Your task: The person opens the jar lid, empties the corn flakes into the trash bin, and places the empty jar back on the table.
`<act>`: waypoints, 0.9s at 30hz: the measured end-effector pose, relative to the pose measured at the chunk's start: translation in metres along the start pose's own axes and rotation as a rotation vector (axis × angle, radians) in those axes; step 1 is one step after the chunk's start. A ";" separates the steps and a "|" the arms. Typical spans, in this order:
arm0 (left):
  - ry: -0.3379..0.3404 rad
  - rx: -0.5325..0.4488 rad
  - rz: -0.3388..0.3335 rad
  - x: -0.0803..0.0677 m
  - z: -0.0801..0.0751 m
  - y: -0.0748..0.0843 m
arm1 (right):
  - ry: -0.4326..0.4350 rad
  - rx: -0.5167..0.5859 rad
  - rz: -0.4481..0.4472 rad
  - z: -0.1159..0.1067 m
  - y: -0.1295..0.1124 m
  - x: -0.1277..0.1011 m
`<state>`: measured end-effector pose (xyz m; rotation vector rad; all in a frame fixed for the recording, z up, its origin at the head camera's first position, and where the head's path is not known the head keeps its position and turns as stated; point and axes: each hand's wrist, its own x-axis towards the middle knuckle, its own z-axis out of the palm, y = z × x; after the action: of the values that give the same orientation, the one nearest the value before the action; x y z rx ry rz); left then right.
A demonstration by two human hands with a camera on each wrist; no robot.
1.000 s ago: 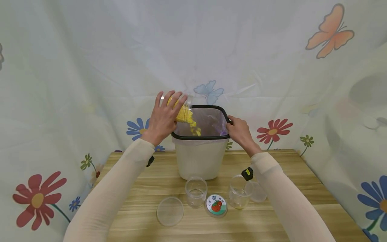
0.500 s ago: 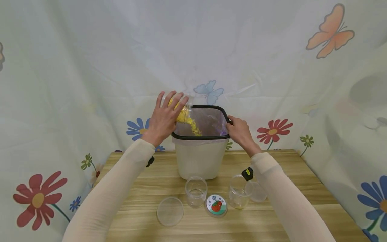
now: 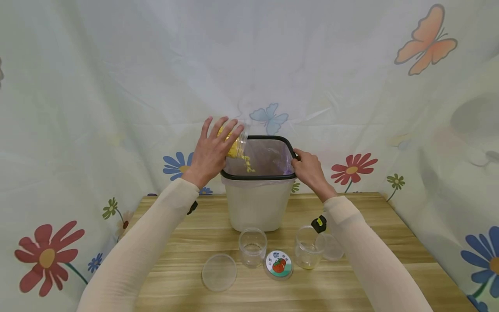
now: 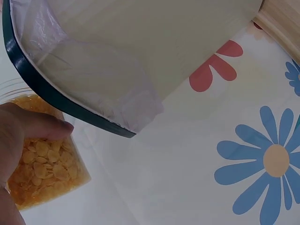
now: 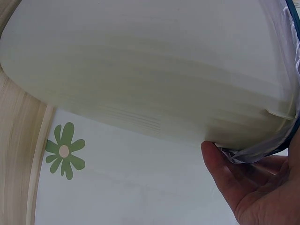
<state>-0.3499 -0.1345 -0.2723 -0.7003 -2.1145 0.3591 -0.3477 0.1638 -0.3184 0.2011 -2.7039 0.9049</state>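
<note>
My left hand (image 3: 212,154) grips a clear plastic jar (image 4: 70,180) of yellow flakes, tipped over the left side of a white trash can (image 3: 255,203). A thin stream of yellow flakes (image 3: 248,164) falls from the jar's mouth into the can. In the left wrist view the thumb lies across the jar, with many flakes (image 4: 44,164) showing through its wall. My right hand (image 3: 309,171) holds the can's black rim at the right, thumb below it in the right wrist view. A translucent bag (image 3: 269,151) lines the can; its bottom is hidden.
On the wooden table (image 3: 175,242) before the can stand two clear jars, the left jar (image 3: 252,249) and the right jar (image 3: 308,249). A tomato-printed lid (image 3: 278,265) lies between them. Clear lids lie at left (image 3: 219,273) and right (image 3: 332,248). A patterned curtain hangs behind.
The stream of flakes falling from the jar has become thinner, and fewer flakes show near the jar's mouth. Both hands stay nearly in place.
</note>
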 end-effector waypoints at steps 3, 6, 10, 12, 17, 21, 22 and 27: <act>-0.002 0.008 0.007 0.000 0.000 0.000 | 0.002 -0.001 -0.001 0.000 0.000 0.000; -0.004 0.013 0.013 -0.001 0.000 0.001 | 0.002 0.000 -0.003 0.000 0.000 0.000; 0.006 0.018 0.018 -0.002 0.001 0.000 | 0.000 -0.001 -0.003 0.001 0.001 0.001; 0.012 0.024 0.020 -0.002 0.001 0.000 | 0.002 -0.004 -0.003 0.001 0.001 0.001; 0.022 0.041 0.028 -0.002 0.001 -0.001 | 0.004 -0.007 -0.003 0.001 0.001 0.001; 0.022 0.053 0.035 -0.002 0.001 0.000 | 0.000 -0.008 -0.004 0.000 0.001 0.001; 0.022 0.055 0.035 -0.002 0.000 0.000 | -0.002 -0.008 -0.004 0.000 0.001 0.001; 0.012 0.048 0.035 -0.001 -0.002 0.003 | -0.014 0.001 0.003 -0.001 0.001 0.001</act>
<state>-0.3468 -0.1328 -0.2727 -0.7105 -2.0775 0.4219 -0.3483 0.1649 -0.3178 0.2041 -2.7170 0.9086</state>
